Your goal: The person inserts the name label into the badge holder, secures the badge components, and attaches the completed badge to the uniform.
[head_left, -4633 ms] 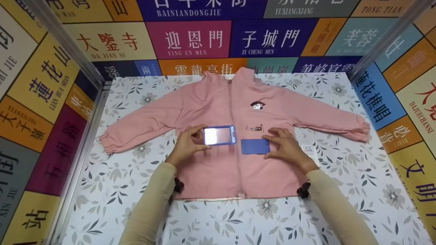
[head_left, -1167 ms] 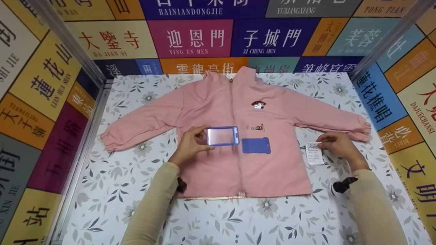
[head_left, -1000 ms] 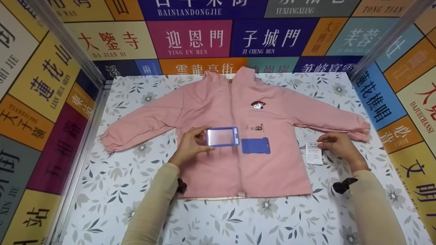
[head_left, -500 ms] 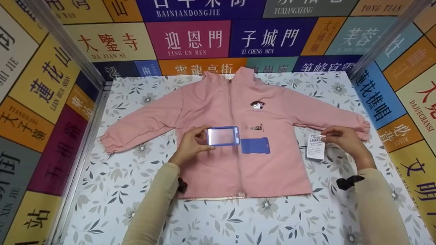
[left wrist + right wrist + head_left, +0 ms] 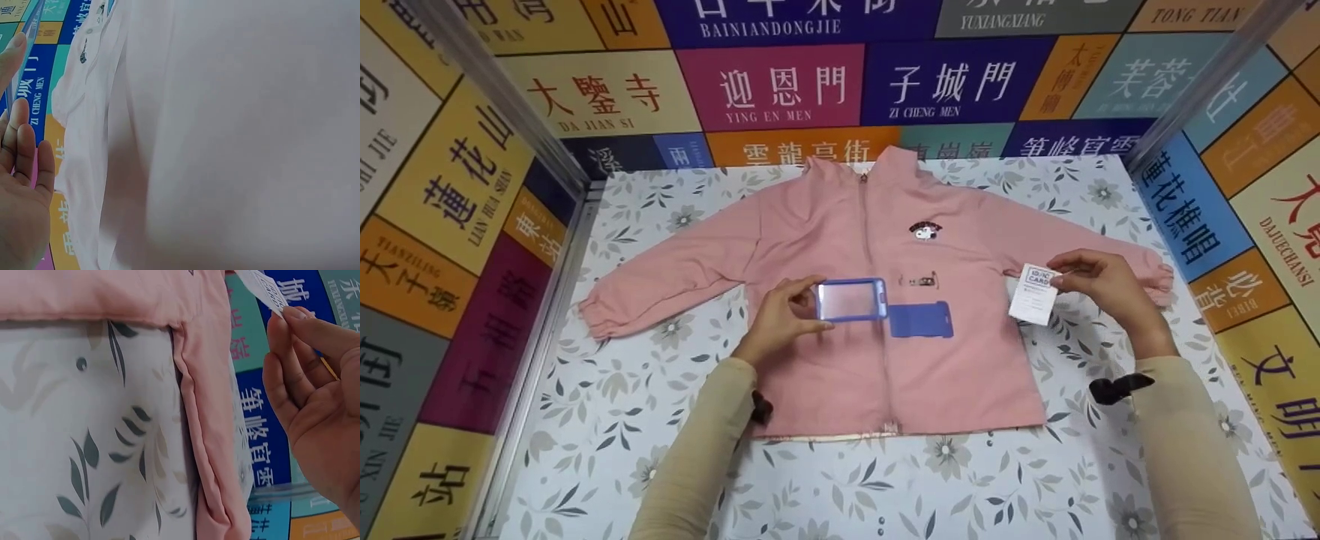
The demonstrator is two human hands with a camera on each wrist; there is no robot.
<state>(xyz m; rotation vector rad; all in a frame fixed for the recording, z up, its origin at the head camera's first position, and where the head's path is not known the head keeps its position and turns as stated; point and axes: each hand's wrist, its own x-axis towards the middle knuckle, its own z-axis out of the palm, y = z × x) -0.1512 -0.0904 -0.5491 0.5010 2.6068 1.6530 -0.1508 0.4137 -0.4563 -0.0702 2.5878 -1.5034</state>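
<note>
A desk (image 5: 840, 487) covered in a white leaf-and-flower print is enclosed on the left, far and right by panels of coloured blocks, lettered with Chinese characters and Latin script; the far wall (image 5: 787, 86) is joined to the side panels at grey metal posts. A pink zip-front fabric jacket (image 5: 817, 247) is spread across the desk, its sleeves stretched left and right, its collar seen against the far wall. A wide strip of printed cover is shown between the jacket's hem and the near side, and more at both sides of its body; the cuffs are set near the left and right edges.

A blue-framed, see-through rectangular card holder (image 5: 851, 300) is pinched at its left end by the left hand (image 5: 776, 319), over the jacket's middle. A flat blue plastic rectangle (image 5: 921, 321) is laid just right of the zip. A white printed paper card (image 5: 1032, 296) marked "ID/IC CARD" is pinched at its far right corner by the right hand (image 5: 1106, 289), raised beside the jacket's right edge, below the sleeve; some room is left between card and rectangle.
</note>
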